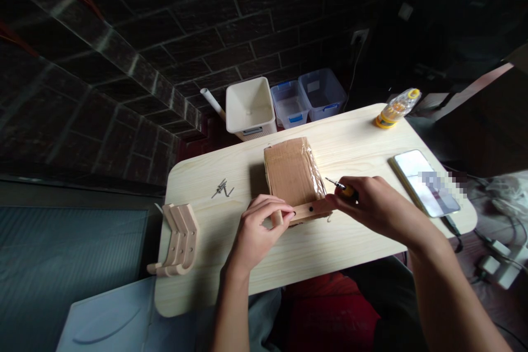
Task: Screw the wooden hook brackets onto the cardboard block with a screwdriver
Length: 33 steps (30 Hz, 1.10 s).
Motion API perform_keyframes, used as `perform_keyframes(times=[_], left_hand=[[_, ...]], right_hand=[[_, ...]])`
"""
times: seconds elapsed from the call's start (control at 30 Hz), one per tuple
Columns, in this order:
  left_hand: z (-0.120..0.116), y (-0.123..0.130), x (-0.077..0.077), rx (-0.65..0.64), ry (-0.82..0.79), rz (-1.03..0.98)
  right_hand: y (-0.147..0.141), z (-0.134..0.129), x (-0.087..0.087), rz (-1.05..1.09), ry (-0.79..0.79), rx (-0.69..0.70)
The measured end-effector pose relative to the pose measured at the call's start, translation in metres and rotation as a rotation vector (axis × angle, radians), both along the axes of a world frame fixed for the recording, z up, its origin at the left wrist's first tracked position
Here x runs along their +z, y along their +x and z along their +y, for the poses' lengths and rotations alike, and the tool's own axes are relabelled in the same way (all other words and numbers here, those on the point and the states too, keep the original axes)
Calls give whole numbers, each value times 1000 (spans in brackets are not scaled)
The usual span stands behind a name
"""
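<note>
A wooden piece (304, 212) with dark holes lies across the near end of a cardboard box (289, 173). My left hand (262, 228) pinches its left part, where a rounded end shows between thumb and fingers. At the piece's right end is my right hand (365, 201), its fingers wrapped round a screwdriver (347, 191) with a yellow and black handle. The screwdriver's tip points up and left, clear of the wood. Several dark screws (223, 188) lie in a small pile left of the box. Curved wooden pieces with holes (181, 239) stand together at the table's left end.
On the table's (350, 132) right side are a clear bottle (398, 109) with a yellow cap and a phone (427, 182). Beyond the far edge stand a cream bin (250, 107) and two clear tubs (290, 103). A power strip (505, 267) lies at the lower right.
</note>
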<state>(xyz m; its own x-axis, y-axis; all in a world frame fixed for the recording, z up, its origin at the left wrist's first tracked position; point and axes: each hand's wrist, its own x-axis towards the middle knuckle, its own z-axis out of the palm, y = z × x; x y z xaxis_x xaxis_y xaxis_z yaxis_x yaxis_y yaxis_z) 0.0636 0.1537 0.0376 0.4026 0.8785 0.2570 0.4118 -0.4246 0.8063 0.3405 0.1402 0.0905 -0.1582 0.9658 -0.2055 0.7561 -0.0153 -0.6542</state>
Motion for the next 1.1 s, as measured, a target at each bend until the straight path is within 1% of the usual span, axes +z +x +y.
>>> perform_keyframes(times=[0.33,0.73,0.9,1.1], left_hand=[[0,2,2,18,34,57],[0,3,3,0,38,46],[0,3,3,-7,27,34],[-3,1,2,40,-15,48]], right_hand=[[2,0,2,4,-15,-3],[4,1,-1,-22,-18,4],[2,0,2,-15,-17,-6],[-2,-1,4,-1,-25,-27]])
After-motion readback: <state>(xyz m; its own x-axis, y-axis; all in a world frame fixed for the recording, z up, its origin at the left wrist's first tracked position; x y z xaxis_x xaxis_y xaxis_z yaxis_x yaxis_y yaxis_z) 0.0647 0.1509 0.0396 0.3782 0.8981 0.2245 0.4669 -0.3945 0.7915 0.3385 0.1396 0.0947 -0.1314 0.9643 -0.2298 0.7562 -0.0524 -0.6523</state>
